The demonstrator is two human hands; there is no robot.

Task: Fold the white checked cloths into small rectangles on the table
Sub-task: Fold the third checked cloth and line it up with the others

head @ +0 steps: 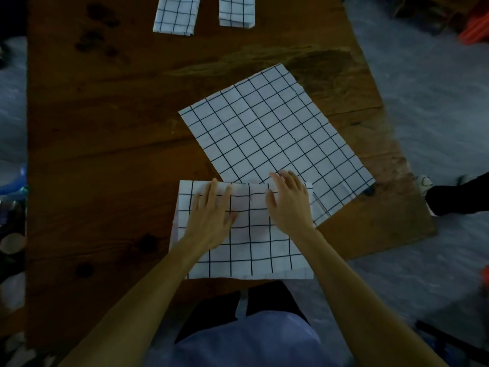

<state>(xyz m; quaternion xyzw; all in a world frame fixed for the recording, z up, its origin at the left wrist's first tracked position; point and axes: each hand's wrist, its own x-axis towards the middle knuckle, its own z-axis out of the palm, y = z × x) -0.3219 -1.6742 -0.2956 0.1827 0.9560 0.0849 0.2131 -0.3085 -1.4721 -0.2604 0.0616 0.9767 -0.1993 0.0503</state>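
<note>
Near cloth (254,250), part-folded, lies at table (92,154) front edge. Left hand (211,215): fingers spread flat on cloth, likely smoothing crease. Right hand (289,201): fingers loosely spread, tips resting at far fold, likely holding layers aligned. Unfolded cloth (275,133) lies skewed beyond, near corner tucked under working cloth, awaiting turn. Two folded rectangles (176,14) (236,10) parked at far edge, apart.

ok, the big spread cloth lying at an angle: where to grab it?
Probably the spread cloth by its far corner, coming from the table's far side: that corner lies flat and free, while its near edge is overlapped by the near cloth under both hands.
</note>
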